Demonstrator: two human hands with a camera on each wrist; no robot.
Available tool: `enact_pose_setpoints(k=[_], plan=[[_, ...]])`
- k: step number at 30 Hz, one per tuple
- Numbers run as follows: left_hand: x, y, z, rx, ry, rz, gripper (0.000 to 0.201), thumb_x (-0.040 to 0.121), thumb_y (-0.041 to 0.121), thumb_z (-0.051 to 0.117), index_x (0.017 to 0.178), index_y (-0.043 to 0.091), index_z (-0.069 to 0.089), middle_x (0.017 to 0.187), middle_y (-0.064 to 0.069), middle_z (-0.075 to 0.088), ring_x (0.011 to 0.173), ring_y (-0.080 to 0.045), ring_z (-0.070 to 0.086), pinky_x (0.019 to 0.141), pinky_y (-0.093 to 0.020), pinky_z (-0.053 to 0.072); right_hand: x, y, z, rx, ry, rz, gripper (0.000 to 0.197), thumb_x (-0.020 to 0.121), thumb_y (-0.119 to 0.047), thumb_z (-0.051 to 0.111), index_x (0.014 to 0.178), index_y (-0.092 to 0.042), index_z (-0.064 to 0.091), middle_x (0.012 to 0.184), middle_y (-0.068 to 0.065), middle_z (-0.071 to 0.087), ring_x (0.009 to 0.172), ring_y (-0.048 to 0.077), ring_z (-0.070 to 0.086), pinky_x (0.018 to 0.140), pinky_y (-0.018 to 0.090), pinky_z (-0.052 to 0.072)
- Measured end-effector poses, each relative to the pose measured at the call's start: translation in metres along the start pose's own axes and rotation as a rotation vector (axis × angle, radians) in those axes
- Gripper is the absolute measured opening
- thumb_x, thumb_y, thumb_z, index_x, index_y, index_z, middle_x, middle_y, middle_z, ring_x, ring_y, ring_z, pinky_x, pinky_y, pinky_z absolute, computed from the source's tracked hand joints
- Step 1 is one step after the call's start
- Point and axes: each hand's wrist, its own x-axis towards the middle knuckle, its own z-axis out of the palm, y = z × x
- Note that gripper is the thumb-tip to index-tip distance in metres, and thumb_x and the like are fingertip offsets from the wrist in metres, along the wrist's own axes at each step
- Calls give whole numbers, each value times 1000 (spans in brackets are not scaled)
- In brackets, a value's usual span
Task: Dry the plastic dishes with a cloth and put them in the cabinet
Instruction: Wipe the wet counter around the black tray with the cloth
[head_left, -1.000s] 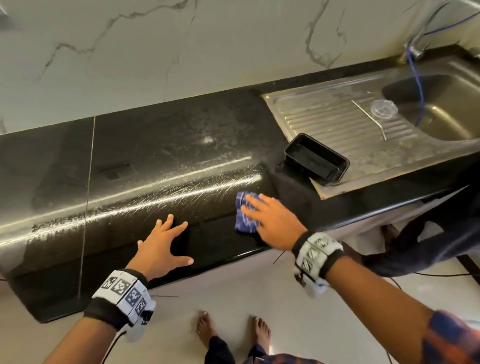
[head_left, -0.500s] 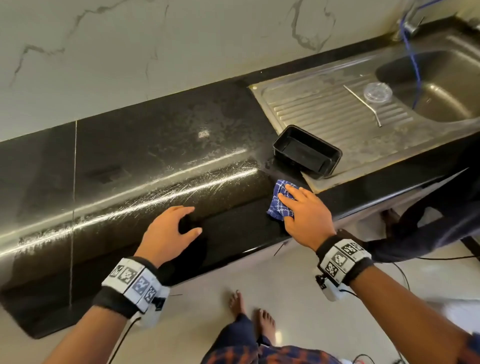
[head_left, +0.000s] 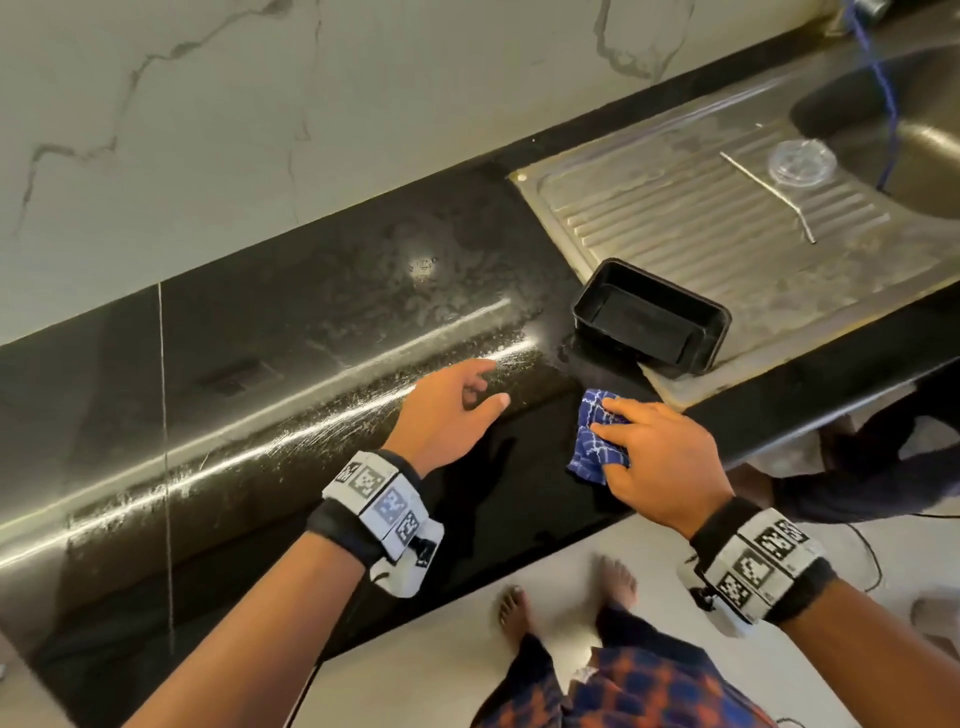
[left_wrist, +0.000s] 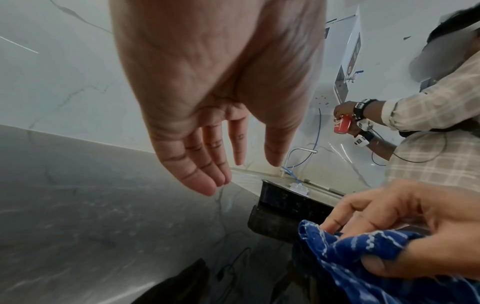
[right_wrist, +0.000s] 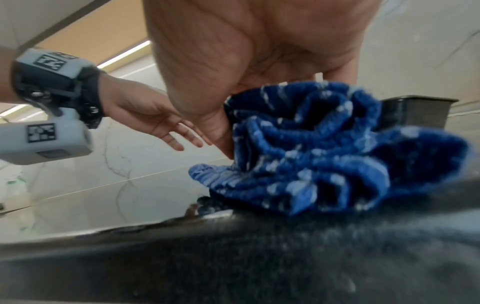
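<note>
Right hand (head_left: 662, 462) slid bunched cloth (head_left: 595, 441) beside black dish (head_left: 652, 319), gripping it; left hand (head_left: 447, 410) lifted, slack, empty. Drying next.

Cloth (head_left: 597, 436) under my right hand (head_left: 660, 457) is dark blue with a thin white wavy grid; dish (head_left: 649, 325) is plain black. Counter (head_left: 260, 374) is glossy black with pale speckles, wall (head_left: 260, 130) white marble with grey veins, sink drainboard (head_left: 701, 218) dull steel grey. My wristbands (head_left: 379, 501) are black with white blocks of black square codes.

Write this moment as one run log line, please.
right hand: grips blue cloth on counter | left hand: open, empty | black tray: untouched
</note>
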Motion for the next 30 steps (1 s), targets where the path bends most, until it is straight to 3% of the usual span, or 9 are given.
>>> enact_pose_setpoints(k=[2, 6, 11, 13, 15, 19, 22, 27, 30], plan=[[10, 9, 3, -21, 1, 3, 50, 93, 41, 64, 139, 25, 53, 118, 8, 63, 101, -8, 61, 92, -30, 50, 5, 2, -5, -25, -33, -43, 43, 74, -41, 55, 107, -28, 78, 122, -2, 68, 98, 24, 66, 80, 37, 55], [42, 33, 19, -80, 47, -10, 52, 93, 43, 64, 140, 26, 51, 114, 7, 61, 97, -10, 62, 90, -33, 52, 8, 9, -13, -61, -83, -108, 40, 75, -43, 53, 105, -30, 77, 117, -1, 67, 89, 25, 65, 70, 39, 55], [81, 60, 46, 19, -35, 123, 65, 92, 39, 66, 149, 37, 36, 130, -4, 51, 113, -21, 55, 97, -35, 46, 7, 22, -6, -27, -83, -184, 50, 77, -45, 43, 111, -27, 75, 121, 2, 67, 92, 29, 64, 74, 42, 56], [89, 66, 53, 182, -85, 145, 60, 90, 37, 68, 145, 38, 44, 137, -8, 47, 126, -27, 47, 103, -42, 43, 7, 25, -3, -24, -89, -204, 51, 75, -45, 46, 114, -27, 74, 124, 3, 66, 95, 30, 64, 76, 43, 56], [93, 70, 58, 303, -84, 146, 47, 90, 36, 68, 135, 34, 55, 131, -6, 49, 122, -29, 46, 98, -46, 46, 7, 28, -2, -17, -89, -227, 51, 75, -45, 51, 117, -27, 72, 126, 3, 65, 99, 30, 63, 77, 45, 55], [96, 71, 58, 265, 46, 101, 24, 85, 32, 73, 107, 26, 64, 107, 1, 53, 98, -23, 54, 77, -42, 51, 5, 34, 0, -4, -51, -265, 54, 74, -48, 53, 121, -26, 69, 131, 4, 61, 106, 30, 60, 80, 45, 54], [91, 62, 49, 254, 195, 34, 20, 83, 37, 76, 98, 29, 66, 101, 7, 51, 88, -18, 55, 68, -31, 43, 5, 39, 3, -30, -44, -296, 60, 67, -46, 67, 123, -25, 68, 133, 4, 61, 110, 30, 60, 82, 44, 54], [54, 26, 7, 143, 494, -128, 23, 78, 46, 79, 92, 31, 69, 98, 9, 52, 78, -9, 58, 70, -25, 45, 29, 46, -4, 35, -82, -399, 67, 54, -23, 81, 120, -28, 71, 138, 2, 59, 116, 27, 60, 87, 40, 56], [23, 4, -16, 51, 617, -215, 23, 76, 45, 81, 91, 31, 70, 97, 8, 54, 81, -7, 62, 77, -28, 52, 87, 49, -23, 127, -218, -399, 60, 70, -15, 69, 126, -37, 67, 152, -12, 43, 130, 20, 50, 101, 33, 46]])
